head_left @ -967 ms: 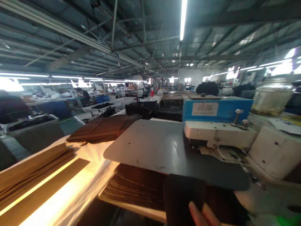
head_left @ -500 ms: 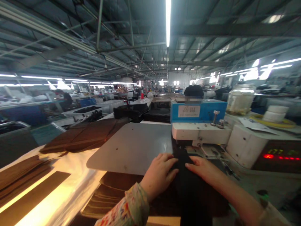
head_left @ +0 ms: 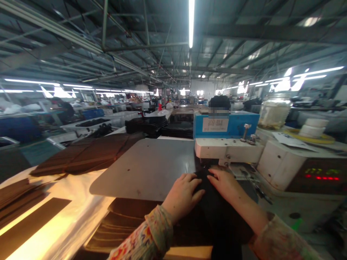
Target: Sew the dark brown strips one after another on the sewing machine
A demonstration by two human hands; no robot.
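A long strip of dark material [head_left: 208, 202] runs from the machine head down toward me. My left hand [head_left: 184, 195] rests along its left side, over the edge of a grey metal plate [head_left: 146, 169]; its fingers are bent a little and the thumb stands apart. Pressing on the strip's right side, my right hand [head_left: 223, 182] has thumb and forefinger stretched toward the machine; its other fingers are mostly hidden. Just beyond the fingertips sits the machine's white head [head_left: 229, 147] with a blue box [head_left: 241, 124] above it.
Brown layered pieces [head_left: 121, 224] lie under the plate. A folded brown stack [head_left: 84, 153] is on the left, black stacks [head_left: 146, 126] behind. At right are a control box with red digits [head_left: 320, 177], a glass jar [head_left: 275, 110] and white spools [head_left: 313, 128]. Another person's head shows behind the machine.
My right hand has slid forward along the strip, closer to the machine head. My left hand stays at the strip's left side. The view has shifted slightly.
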